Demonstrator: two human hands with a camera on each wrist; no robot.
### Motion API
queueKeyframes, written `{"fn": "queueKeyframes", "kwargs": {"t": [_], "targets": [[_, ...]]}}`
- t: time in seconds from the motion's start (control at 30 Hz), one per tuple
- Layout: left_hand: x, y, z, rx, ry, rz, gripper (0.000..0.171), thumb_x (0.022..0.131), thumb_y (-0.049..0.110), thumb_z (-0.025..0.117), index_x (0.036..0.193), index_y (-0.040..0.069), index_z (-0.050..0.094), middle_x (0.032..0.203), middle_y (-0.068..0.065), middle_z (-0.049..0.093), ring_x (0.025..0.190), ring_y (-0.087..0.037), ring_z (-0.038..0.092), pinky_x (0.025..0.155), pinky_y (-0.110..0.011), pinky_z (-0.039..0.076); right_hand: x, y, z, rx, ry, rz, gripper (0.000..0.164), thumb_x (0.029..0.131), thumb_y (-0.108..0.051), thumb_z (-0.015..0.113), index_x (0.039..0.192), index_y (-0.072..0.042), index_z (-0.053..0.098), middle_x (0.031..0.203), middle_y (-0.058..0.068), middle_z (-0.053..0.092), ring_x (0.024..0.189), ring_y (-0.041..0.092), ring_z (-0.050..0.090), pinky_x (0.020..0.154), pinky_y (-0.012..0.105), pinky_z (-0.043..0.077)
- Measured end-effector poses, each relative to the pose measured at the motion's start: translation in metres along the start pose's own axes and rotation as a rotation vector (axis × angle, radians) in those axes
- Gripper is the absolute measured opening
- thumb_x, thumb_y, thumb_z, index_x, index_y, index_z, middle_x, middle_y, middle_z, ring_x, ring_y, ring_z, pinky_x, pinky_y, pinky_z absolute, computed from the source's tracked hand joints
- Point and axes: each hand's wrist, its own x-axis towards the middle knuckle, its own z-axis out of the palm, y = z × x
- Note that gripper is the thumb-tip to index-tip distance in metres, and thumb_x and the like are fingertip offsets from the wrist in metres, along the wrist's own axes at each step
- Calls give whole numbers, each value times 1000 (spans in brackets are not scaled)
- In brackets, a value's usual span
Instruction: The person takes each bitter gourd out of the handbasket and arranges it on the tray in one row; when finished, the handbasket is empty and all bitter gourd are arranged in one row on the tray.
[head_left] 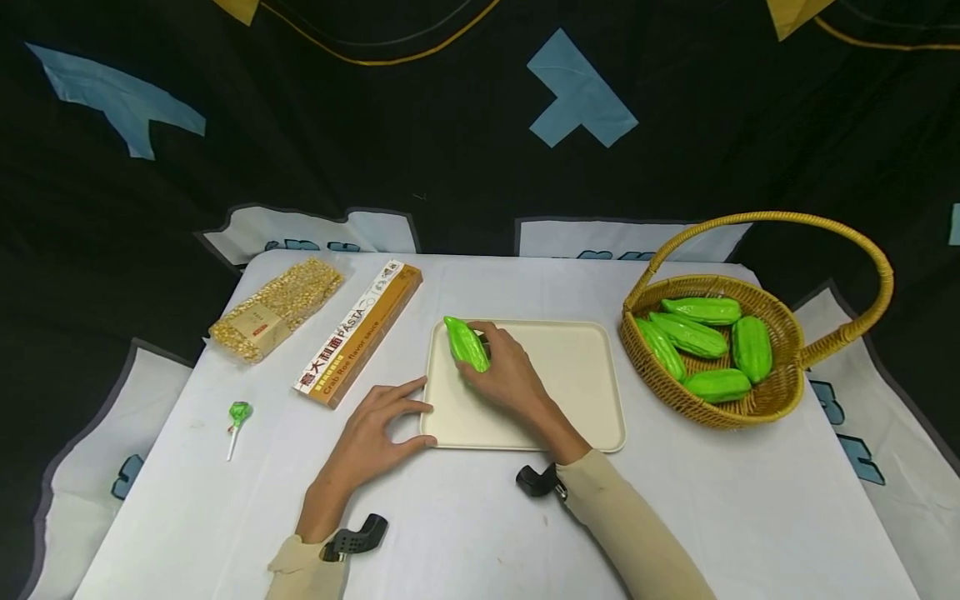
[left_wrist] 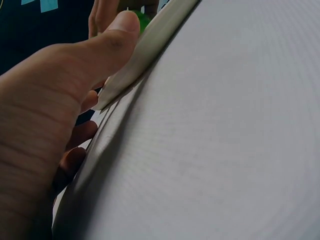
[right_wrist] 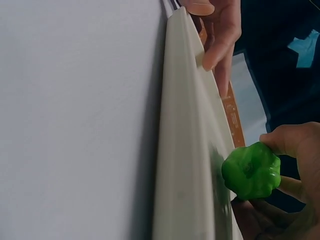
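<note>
A bright green, ridged bitter melon (head_left: 467,343) lies over the left end of a cream tray (head_left: 555,358). My right hand (head_left: 513,379) grips it from the right, thumb on the near side and fingers on the far side. In the right wrist view the lobed end of the bitter melon (right_wrist: 251,171) faces the camera, close over the tray. At the tray's left edge my left hand (head_left: 375,433) spreads its fingers, with fingertips right at the rim. The left wrist view shows its thumb (left_wrist: 117,37) beside the tray wall (left_wrist: 145,55).
A wicker basket (head_left: 633,354) with a tall handle stands right of the tray, holding several more bitter melons (head_left: 701,333). To the left lie an orange-and-white pasta box (head_left: 360,333), a bag of yellow kernels (head_left: 277,308) and a green-topped lollipop (head_left: 238,417) on the white tablecloth (head_left: 465,533).
</note>
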Motion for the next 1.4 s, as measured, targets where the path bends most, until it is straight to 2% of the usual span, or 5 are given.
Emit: {"fn": "queueKeyframes", "kwargs": {"t": [0.27, 0.47, 0.77, 1.03, 1.4], "targets": [[0, 0, 1, -6, -7, -15, 47, 79, 42, 97, 121, 26, 81, 159, 10, 57, 126, -16, 57, 107, -42, 50, 7, -7, 12, 2, -15, 46, 64, 96, -29, 79, 153, -13, 55, 125, 13, 70, 106, 26, 68, 87, 41, 58], [0, -1, 1, -7, -4, -16, 48, 79, 42, 97, 121, 27, 81, 159, 11, 57, 126, -16, 57, 107, -41, 50, 9, -12, 17, 29, -17, 46, 63, 97, -30, 78, 152, -11, 54, 125, 14, 71, 108, 27, 69, 87, 41, 58], [0, -1, 1, -11, 3, -6, 47, 78, 41, 97, 120, 27, 81, 159, 10, 57, 125, -16, 57, 106, -39, 49, 8, -17, 20, 23, -20, 72, 65, 98, -33, 76, 153, -7, 54, 123, 16, 74, 110, 30, 71, 90, 45, 60], [0, -1, 1, -10, 2, -2, 47, 79, 42, 97, 120, 26, 81, 159, 9, 57, 125, -17, 57, 105, -39, 50, 6, -17, 21, -14, -16, 80, 59, 99, -36, 75, 147, -6, 59, 118, 14, 75, 106, 28, 70, 88, 45, 60], [1, -1, 1, -5, 4, -1, 48, 79, 43, 97, 120, 26, 81, 159, 10, 57, 124, -16, 57, 105, -39, 50, 3, -16, 20, -73, -4, 66, 60, 100, -43, 73, 146, -7, 61, 123, 11, 73, 108, 26, 67, 89, 46, 59]]}}
